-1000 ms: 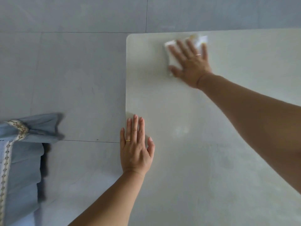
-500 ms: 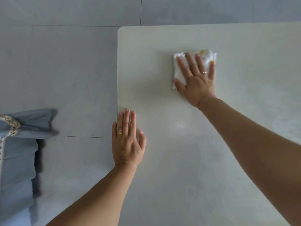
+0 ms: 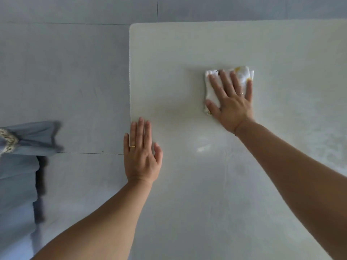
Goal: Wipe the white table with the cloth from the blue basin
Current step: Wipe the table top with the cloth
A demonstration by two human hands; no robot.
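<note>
The white table (image 3: 187,53) fills the right part of the head view, its far left corner rounded. A folded white cloth with yellow marks (image 3: 244,74) lies flat on the table's far middle. My right hand (image 3: 231,102) presses down on the cloth with fingers spread, covering most of it. Flat on the table at its left edge rests my left hand (image 3: 140,152), palm down, holding nothing. The blue basin is not in view.
Grey tiled floor (image 3: 65,72) lies to the left of and beyond the table. Blue fabric with a patterned trim (image 3: 18,166) hangs at the left edge of the view. A faint damp sheen shows on the tabletop (image 3: 202,149) near my right forearm.
My right hand has slid the cloth from near the table's far left corner towards me and to the right. My left hand has stayed at the table's left edge.
</note>
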